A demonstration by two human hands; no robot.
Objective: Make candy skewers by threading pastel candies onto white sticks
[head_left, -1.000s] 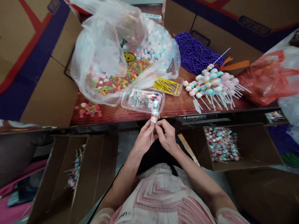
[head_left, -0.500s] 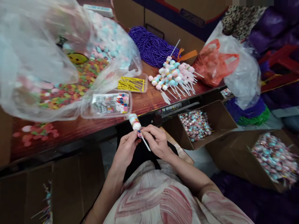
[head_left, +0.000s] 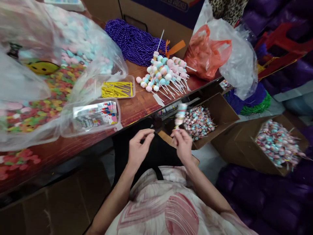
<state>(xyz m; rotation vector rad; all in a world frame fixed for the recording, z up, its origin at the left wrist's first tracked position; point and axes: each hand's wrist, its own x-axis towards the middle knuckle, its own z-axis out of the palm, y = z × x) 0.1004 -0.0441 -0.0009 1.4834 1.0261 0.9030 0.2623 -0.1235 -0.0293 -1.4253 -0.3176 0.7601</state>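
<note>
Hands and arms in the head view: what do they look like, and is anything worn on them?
The left hand and right hand are bare, with no gloves, watch or bracelet showing. Both forearms are uncovered. The top is off-white with streaky pinkish-red patterning; its right sleeve ends near the elbow; the left one is unclear.

Glossy reddish-brown table [head_left: 140, 103] above a pale grey floor [head_left: 207, 159]

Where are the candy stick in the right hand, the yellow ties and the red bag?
Candy stick [head_left: 180, 116], head view: its blurred candies.
Yellow ties [head_left: 116, 89], head view: middle of the pile.
Red bag [head_left: 201, 58], head view: its crumpled front.
</note>
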